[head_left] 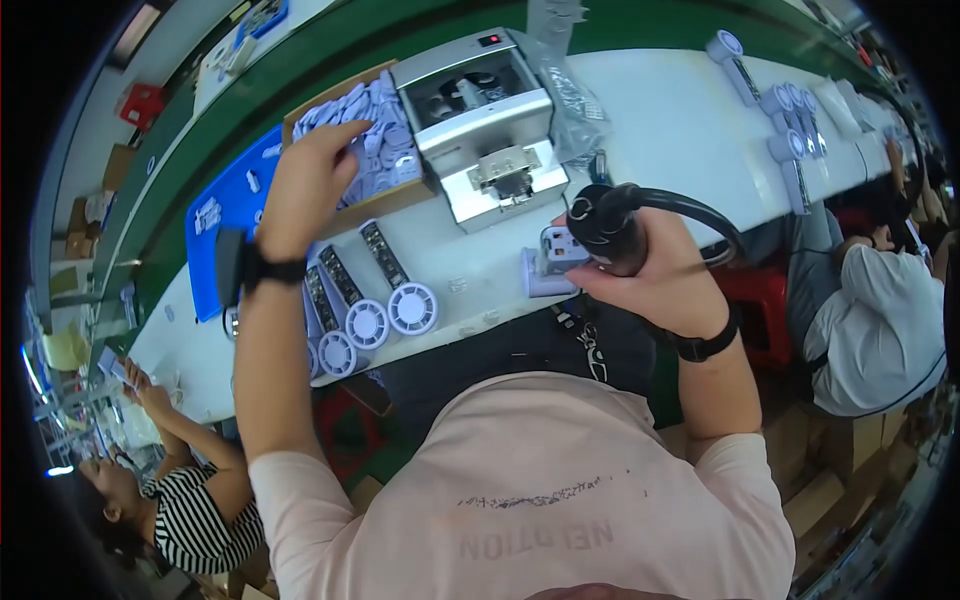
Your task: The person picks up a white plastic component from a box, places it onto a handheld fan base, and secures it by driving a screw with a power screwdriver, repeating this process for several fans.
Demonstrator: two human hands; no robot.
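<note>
At far left, a co-worker in a striped top (205, 510) holds up a small pale piece (112, 368) beside the white counter (650, 110). Next, a blue tray (225, 205) carries a few small white parts (207, 216). Your left hand (308, 175) reaches across the tray's right side to a cardboard box (408, 194) heaped with lavender plastic parts (392, 125); your index finger and thumb stand apart, and it cannot be told whether your fingertips touch a part. Below that forearm, several round-headed lavender units (412, 308) lie in a row, circuit boards showing in their handles. In the middle stands a silver machine (490, 130) with a red-lit display. Just right and in front of it, a lavender housing (545, 286) sits at the counter's near edge. Your right hand (668, 272) is wrapped around a black cylindrical tool (610, 225) with a thick black cable (705, 212), right beside the housing; the tool's lower end is hidden. Farther right, more lavender units (787, 147) lie near a seated person in white (880, 320).
</note>
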